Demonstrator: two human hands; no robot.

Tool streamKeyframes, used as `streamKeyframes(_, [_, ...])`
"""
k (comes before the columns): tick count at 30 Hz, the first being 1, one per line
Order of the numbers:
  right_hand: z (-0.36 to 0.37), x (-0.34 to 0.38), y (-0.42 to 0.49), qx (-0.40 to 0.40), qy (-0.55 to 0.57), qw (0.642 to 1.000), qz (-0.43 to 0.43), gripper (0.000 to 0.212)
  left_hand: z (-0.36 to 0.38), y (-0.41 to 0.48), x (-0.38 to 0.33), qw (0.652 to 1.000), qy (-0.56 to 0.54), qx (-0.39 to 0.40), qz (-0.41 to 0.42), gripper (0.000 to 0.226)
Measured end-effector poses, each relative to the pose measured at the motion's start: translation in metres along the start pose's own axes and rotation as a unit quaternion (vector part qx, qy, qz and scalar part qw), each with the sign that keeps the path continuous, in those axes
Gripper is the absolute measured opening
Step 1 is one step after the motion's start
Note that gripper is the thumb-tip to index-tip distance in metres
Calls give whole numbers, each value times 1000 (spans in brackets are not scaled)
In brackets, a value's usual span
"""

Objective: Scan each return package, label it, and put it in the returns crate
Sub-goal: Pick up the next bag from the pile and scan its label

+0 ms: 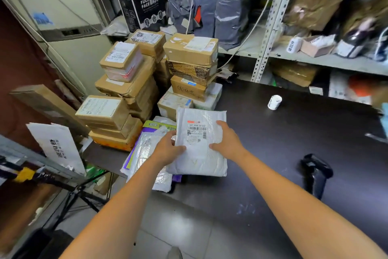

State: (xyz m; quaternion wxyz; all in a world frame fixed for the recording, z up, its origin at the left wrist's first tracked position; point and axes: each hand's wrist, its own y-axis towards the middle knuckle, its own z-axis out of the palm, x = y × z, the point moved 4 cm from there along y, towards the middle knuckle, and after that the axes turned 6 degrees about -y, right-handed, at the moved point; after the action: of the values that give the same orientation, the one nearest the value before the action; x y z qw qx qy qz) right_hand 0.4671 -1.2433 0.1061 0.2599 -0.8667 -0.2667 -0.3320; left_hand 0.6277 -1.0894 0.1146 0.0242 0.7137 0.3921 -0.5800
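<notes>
While both hands gripped it, the mailer [199,143] lay between them: left hand [169,149] at one edge, right hand [225,140] at the other.

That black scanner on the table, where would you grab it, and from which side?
The black scanner lies on the dark table, its bulky head seemingly farther away and its slimmer handle pointing toward the person. I'd probably take the handle, from above on the near side, with the right hand, which is closest; it would first have to release the white mailer.
</notes>
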Motion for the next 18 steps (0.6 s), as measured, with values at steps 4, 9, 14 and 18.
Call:
streamKeyframes(4, [-35,-35,-1,-35,-24,998,44,85,44,21,-21,999,9,51,14,52])
streamKeyframes(9, [-57,-81,3,-76,-29,989,119,82,96,56,-35,990,48,123,41,51])
streamKeyframes(14, [-65,-119,3,-101,-21,979,174,82,138,90,-33,976,86,196,45,53])
streamKeyframes(18, [-68,-152,-4,-115,-23,970,213,82,173,104,-25,960,121,249,31,53])
